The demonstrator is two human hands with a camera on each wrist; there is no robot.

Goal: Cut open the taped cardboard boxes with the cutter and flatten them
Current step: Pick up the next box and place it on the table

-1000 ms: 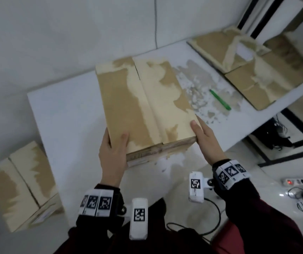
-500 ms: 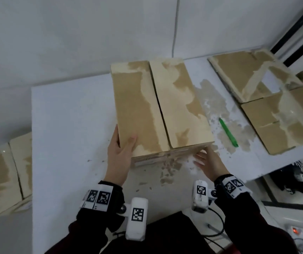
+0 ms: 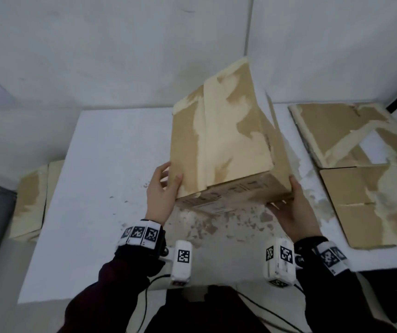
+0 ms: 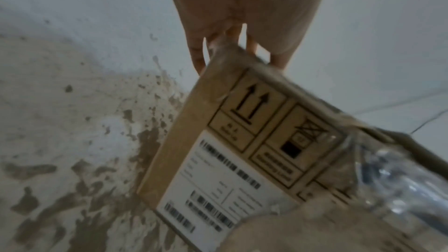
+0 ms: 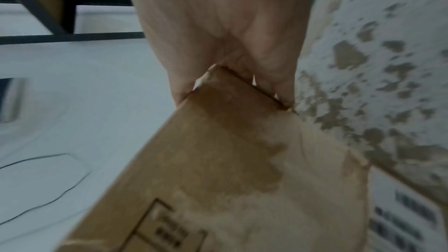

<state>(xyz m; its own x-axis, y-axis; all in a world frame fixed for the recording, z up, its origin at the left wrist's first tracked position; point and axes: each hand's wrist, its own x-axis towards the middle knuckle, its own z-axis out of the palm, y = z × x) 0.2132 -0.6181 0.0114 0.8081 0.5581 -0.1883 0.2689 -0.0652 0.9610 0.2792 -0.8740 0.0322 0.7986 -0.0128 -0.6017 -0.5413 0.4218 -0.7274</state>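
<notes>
On the floor at nine o'clock sits a spare box (image 3: 28,200). The left hand (image 3: 160,195) grasps the tilted cardboard box (image 3: 221,145) at its near left corner above the white counter (image 3: 101,188); the right hand (image 3: 293,212) grasps the near right corner. Flattened cardboard (image 3: 360,169) lies at three o'clock.

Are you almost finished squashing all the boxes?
Not yet. Flattened cardboard already lies at the table's right. The left hand and right hand grip a taped box, tilted up. Another box waits at the left.
</notes>
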